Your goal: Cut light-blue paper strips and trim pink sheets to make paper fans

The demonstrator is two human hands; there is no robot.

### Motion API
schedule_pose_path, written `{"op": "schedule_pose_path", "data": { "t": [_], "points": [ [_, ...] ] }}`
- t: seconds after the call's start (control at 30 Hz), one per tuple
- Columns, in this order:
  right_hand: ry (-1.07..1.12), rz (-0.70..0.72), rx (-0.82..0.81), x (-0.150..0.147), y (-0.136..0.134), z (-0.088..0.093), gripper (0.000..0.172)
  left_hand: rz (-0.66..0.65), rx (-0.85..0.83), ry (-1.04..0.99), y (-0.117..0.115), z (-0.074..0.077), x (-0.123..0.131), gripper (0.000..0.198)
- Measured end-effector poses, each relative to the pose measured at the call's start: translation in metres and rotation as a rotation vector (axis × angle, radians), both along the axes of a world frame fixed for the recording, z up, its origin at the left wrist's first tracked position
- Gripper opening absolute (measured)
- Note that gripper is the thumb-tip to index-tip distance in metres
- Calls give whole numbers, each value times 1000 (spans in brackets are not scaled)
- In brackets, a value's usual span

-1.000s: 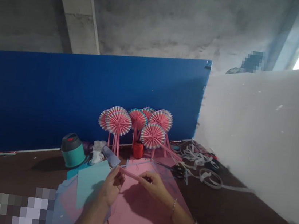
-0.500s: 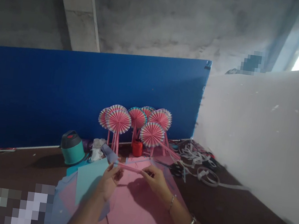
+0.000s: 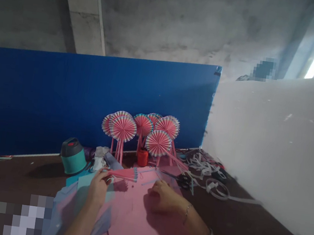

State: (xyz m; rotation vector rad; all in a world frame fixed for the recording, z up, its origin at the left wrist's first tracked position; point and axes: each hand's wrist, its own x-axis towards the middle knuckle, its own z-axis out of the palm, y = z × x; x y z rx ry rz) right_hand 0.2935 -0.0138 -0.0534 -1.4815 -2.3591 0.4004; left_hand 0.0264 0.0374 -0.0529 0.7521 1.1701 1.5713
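My left hand (image 3: 98,188) pinches one end of a folded pink pleated paper strip (image 3: 123,174) with a blue edge, held just above the table. My right hand (image 3: 163,199) has let go of it and rests with fingers curled on the pink paper sheet (image 3: 137,223) lying before me. A light blue sheet (image 3: 85,179) lies under my left hand. Several finished pink paper fans on sticks (image 3: 143,131) stand against the blue board behind.
A teal jar with a dark lid (image 3: 73,156) stands at the left. A small red pot (image 3: 142,157) sits among the fans. Scissors (image 3: 182,179) and a heap of paper strip scraps (image 3: 208,170) lie at the right. A blue board (image 3: 47,95) and white board (image 3: 271,148) wall the table.
My right hand released the pleated strip and dropped onto the pink sheet. My left hand moved left, keeping the strip, which now looks bunched shorter.
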Motion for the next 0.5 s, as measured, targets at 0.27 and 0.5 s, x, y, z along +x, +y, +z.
{"op": "schedule_pose_path", "data": {
  "t": [0.27,0.5],
  "points": [
    [-143,-21,-65,2,-1,0,27,181,-157,391,13,-18,-24,15],
    [-124,-155,-135,3,-6,7,46,354,-187,769,5,-10,-26,48]
  ]
}}
